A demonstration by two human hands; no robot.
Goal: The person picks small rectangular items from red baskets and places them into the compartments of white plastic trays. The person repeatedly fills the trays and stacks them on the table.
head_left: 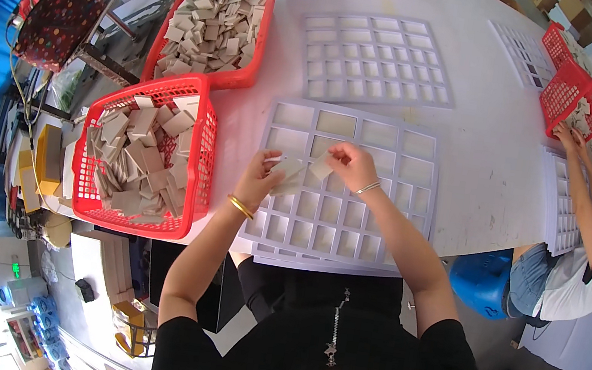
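My left hand [257,181] is closed round several small pale grey card pieces [287,172], held fanned above the left side of a white grid tray [314,124]. In my right hand [355,169] a single card piece [320,166] is pinched between thumb and fingertips, tilted over the tray beside the left hand's pieces. The tray has rectangular compartments, larger at the far side and smaller at the near side. A greyish piece [336,124] lies in a far-row compartment. More trays are stacked underneath.
To the left, a near red basket [205,172] and a far red basket [266,26] hold many loose card pieces. Another grid tray [438,91] lies beyond mine. At right, a co-worker [578,278] reaches to a red basket [555,108] near a blue stool [479,283].
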